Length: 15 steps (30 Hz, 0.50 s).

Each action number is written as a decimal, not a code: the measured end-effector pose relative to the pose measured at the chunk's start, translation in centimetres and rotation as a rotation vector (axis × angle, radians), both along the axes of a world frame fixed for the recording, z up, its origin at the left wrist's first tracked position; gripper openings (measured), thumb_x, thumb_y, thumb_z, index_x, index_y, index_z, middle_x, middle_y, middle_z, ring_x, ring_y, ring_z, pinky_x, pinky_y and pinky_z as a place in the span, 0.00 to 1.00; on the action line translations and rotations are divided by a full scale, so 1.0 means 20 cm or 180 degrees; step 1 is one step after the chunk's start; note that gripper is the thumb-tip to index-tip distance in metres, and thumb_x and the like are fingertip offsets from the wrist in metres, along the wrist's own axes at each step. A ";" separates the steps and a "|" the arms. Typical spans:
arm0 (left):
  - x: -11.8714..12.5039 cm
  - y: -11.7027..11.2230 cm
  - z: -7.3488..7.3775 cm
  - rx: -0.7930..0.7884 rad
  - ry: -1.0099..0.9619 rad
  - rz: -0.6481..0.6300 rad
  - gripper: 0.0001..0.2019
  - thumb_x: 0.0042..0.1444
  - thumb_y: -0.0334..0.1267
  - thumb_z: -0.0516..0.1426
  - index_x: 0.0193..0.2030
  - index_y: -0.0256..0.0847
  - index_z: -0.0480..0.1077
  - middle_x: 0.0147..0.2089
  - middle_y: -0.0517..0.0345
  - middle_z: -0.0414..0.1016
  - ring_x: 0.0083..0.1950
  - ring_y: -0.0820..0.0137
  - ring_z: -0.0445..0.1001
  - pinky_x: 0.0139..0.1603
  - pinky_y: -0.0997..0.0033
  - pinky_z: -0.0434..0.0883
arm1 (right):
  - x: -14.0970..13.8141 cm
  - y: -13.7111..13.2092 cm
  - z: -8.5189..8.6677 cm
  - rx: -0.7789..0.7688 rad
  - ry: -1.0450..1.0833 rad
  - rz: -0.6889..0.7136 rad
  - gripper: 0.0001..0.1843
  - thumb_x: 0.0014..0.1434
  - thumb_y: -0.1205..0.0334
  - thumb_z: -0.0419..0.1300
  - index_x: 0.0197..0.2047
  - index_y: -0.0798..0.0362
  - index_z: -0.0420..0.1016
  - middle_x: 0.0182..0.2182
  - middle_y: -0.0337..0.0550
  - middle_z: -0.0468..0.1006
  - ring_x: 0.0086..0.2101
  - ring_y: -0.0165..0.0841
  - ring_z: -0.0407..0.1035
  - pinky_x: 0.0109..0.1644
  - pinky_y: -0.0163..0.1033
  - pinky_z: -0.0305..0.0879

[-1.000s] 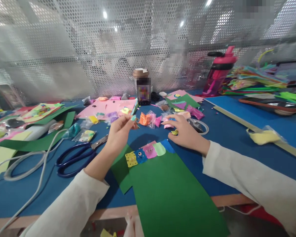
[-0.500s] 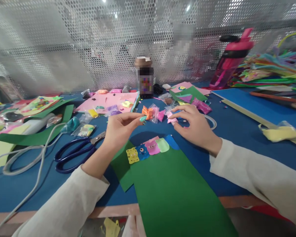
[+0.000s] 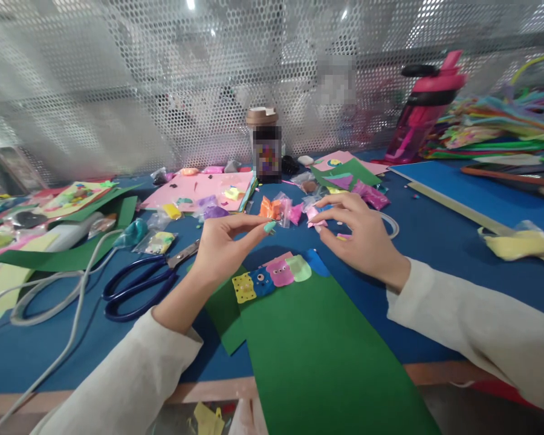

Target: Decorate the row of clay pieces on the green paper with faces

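Observation:
My left hand (image 3: 222, 244) is raised above the table with thumb and forefinger pinched on something tiny I cannot make out, near a teal-painted nail. My right hand (image 3: 360, 235) hovers close to its right, fingers curled, pinching a small pink bag (image 3: 315, 215) of clay. Below both lies a green paper sheet (image 3: 317, 350) with a row of small coloured clay squares with eyes (image 3: 272, 275) along its top edge.
Blue-handled scissors (image 3: 138, 284) and a white cable (image 3: 49, 299) lie left. Small bags of coloured clay (image 3: 276, 208), pink paper (image 3: 199, 190), a dark jar (image 3: 266, 151) and a pink bottle (image 3: 424, 106) stand behind. A yellow clay bag (image 3: 517, 244) lies right. A perforated screen backs the table.
My left hand has swung right and slightly lower, toward my right hand. My right hand lifted off the table and took up the small pink bag.

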State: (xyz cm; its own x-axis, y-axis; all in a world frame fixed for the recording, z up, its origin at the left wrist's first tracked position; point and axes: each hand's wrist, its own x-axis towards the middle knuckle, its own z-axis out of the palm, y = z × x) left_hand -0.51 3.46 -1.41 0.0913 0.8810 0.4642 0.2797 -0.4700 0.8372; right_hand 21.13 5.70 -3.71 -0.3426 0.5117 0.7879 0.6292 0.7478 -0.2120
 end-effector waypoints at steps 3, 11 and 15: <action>0.00 -0.01 0.00 -0.0050 0.0018 -0.0056 0.06 0.47 0.36 0.59 0.32 0.37 0.74 0.32 0.56 0.77 0.33 0.73 0.74 0.37 0.75 0.72 | 0.00 0.00 0.00 0.0002 0.0043 0.0038 0.06 0.49 0.73 0.58 0.31 0.59 0.76 0.39 0.53 0.73 0.42 0.41 0.66 0.47 0.48 0.63; 0.00 0.00 0.00 -0.0070 0.0106 -0.0115 0.10 0.53 0.35 0.48 0.23 0.38 0.63 0.21 0.64 0.62 0.25 0.78 0.63 0.28 0.77 0.64 | -0.01 -0.03 0.02 0.0075 0.0009 0.0208 0.07 0.50 0.73 0.56 0.32 0.58 0.74 0.38 0.52 0.73 0.41 0.39 0.66 0.47 0.46 0.62; -0.01 0.00 0.01 0.0010 0.0323 -0.0110 0.14 0.54 0.37 0.50 0.21 0.38 0.67 0.20 0.63 0.64 0.23 0.79 0.62 0.25 0.78 0.61 | -0.01 -0.03 0.02 0.0033 -0.0026 0.0191 0.07 0.50 0.73 0.56 0.32 0.55 0.73 0.38 0.50 0.73 0.41 0.39 0.66 0.47 0.47 0.62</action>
State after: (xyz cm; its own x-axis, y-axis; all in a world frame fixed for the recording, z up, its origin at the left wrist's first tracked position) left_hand -0.68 3.45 -1.31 0.1683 0.8751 0.4537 0.3464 -0.4834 0.8039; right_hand 20.90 5.09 -3.32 -0.3790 0.4818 0.7901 0.5849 0.7863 -0.1989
